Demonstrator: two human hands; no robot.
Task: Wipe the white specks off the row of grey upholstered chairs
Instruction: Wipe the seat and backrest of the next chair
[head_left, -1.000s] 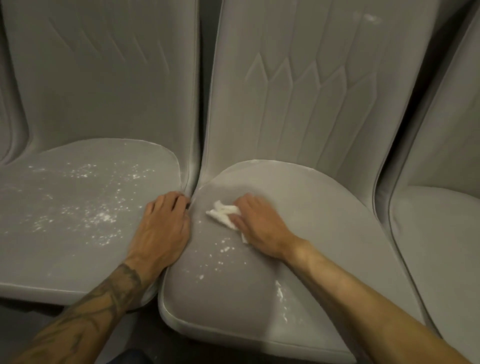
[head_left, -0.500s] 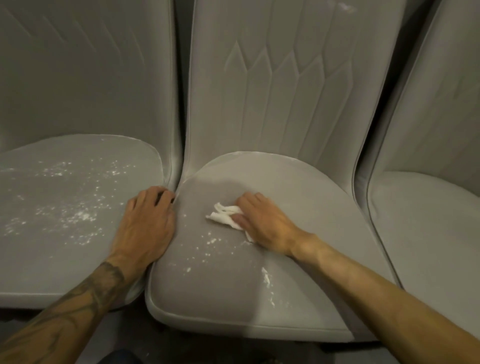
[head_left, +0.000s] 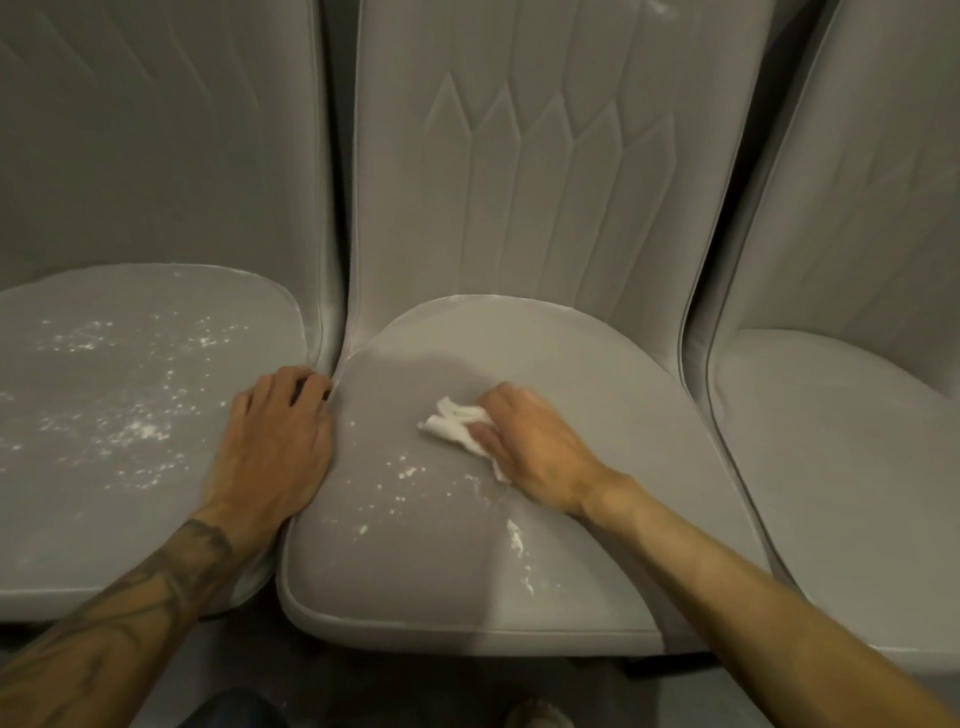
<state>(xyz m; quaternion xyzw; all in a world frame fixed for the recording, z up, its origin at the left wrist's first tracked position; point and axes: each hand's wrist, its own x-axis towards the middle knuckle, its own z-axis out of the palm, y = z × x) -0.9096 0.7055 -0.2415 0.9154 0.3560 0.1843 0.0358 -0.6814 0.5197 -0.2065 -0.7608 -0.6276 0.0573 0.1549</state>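
Observation:
Three grey upholstered chairs stand side by side. On the middle chair's seat, my right hand holds a crumpled white tissue and presses it onto the fabric. White specks lie just in front of the tissue, and a small white streak sits under my right wrist. My left hand rests on the gap between the left and middle seats, fingers curled over the edge. The left chair's seat carries several scattered white specks.
The right chair's seat shows no specks. A faint white mark sits high on the middle chair's backrest. Dark floor shows below the seat fronts, with the tip of a shoe at the bottom edge.
The view has shifted so the chairs sit further left in frame. My right hand with the tissue stays near the seat's middle; my left hand stays on the gap.

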